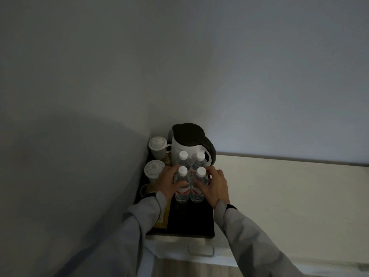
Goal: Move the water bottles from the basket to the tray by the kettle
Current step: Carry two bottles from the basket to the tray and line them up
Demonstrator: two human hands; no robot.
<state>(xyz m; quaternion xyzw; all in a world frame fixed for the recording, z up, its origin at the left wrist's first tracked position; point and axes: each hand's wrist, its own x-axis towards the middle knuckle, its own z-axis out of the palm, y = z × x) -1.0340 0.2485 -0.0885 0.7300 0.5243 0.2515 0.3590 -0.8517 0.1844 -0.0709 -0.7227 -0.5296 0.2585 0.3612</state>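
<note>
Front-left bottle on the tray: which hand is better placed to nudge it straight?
Left. The left hand already wraps the front-left bottle; the right hand holds the front-right bottle.

Two white lidded ceramic cups (157,147) (153,171) stand one behind the other against the grey wall (79,76), with a pale surface (289,186) stretching away on the far side.

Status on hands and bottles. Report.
Left hand and right hand each wrapped on a front bottle. Four water bottles upright on tray, before kettle. Nothing blocking.
</note>
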